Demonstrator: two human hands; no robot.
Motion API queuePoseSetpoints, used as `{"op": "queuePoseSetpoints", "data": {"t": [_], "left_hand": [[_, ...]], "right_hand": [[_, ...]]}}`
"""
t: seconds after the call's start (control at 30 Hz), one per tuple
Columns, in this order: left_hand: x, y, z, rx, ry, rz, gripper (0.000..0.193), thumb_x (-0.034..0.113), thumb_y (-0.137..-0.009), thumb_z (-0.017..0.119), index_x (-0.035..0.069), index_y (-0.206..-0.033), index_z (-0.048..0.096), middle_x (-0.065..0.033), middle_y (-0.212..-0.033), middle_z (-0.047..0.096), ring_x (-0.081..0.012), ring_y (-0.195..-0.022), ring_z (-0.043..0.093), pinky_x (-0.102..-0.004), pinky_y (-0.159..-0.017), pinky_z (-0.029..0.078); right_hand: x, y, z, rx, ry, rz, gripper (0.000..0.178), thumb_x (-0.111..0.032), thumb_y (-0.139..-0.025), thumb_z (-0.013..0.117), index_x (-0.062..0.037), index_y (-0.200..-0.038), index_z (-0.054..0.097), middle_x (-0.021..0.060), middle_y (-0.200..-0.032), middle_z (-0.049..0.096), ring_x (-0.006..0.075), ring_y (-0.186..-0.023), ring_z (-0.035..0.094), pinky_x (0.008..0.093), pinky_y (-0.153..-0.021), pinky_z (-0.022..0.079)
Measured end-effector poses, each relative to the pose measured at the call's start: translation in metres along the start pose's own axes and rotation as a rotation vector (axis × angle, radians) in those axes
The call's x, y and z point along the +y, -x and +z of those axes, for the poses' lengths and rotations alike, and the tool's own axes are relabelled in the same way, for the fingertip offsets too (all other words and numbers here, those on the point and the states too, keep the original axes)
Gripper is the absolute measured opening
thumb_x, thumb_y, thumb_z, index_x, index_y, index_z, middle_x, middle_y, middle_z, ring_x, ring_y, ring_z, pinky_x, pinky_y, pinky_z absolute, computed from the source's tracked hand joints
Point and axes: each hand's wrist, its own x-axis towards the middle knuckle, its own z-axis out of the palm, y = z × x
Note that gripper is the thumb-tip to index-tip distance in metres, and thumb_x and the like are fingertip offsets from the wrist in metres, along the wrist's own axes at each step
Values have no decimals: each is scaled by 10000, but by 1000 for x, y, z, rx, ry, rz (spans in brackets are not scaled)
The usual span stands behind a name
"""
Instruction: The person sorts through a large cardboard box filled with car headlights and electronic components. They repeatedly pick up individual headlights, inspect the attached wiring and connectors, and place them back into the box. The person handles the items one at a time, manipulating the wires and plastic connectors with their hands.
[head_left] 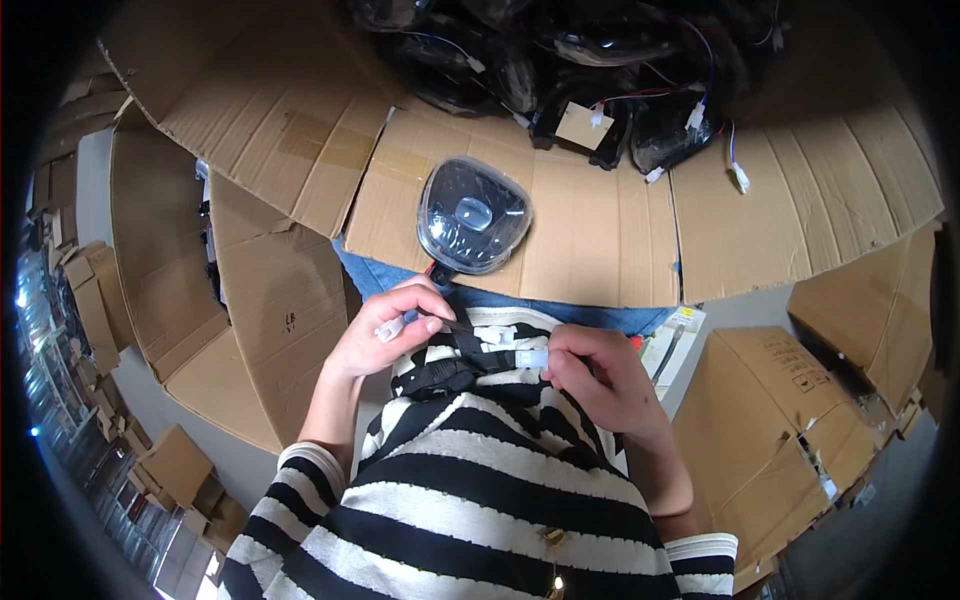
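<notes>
My left hand (pixel 388 328) is closed, pinching a black wire lead (pixel 462 338) between thumb and forefinger. A white plug (pixel 390 328) sticks out beside its thumb. My right hand (pixel 605 375) has its fingers closed round the end of a pale, translucent connector (pixel 532 358), held in front of my striped top. Another white connector (pixel 495 335) lies just above it. Beyond my left hand, a round-cornered lamp (pixel 475 215) with a clear cover rests on the cardboard flap, its red and black leads coming out at the near edge.
At the far side, several dark lamps (pixel 590 45) with loose wires and white plugs are heaped over the cardboard flap (pixel 600 230). Open cartons stand at left (pixel 285 320) and right (pixel 780 430). A white box (pixel 680 350) sits right of my lap.
</notes>
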Motion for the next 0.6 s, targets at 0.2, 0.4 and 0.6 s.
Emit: {"op": "queuePoseSetpoints", "data": {"t": [0.2, 0.4, 0.6], "left_hand": [[-2, -4, 7, 83, -97, 90, 86, 23, -770, 546, 23, -848, 583, -44, -816, 511, -139, -762, 477, -249, -711, 380], [1, -3, 16, 206, -170, 103, 96, 20, -758, 556, 31, -848, 588, -44, -817, 493, -135, -747, 478, -246, -692, 387], [-8, -3, 14, 158, -222, 128, 105, 23, -748, 563, 32, -845, 600, -47, -821, 495, -143, -764, 483, -246, -700, 387]], "right_hand": [[4, -1, 7, 51, -42, 56, 125, -70, -798, 481, 12, -706, 503, 19, -559, 447, 56, -501, 357, 214, -432, 289], [-2, -3, 10, 209, 190, 38, 91, -47, -764, 497, 7, -690, 499, 71, -546, 469, 139, -454, 428, 256, -435, 334], [14, -4, 17, 325, 485, -119, 57, -4, -700, 501, -15, -648, 479, 106, -565, 484, 233, -487, 483, 310, -457, 380]]}}
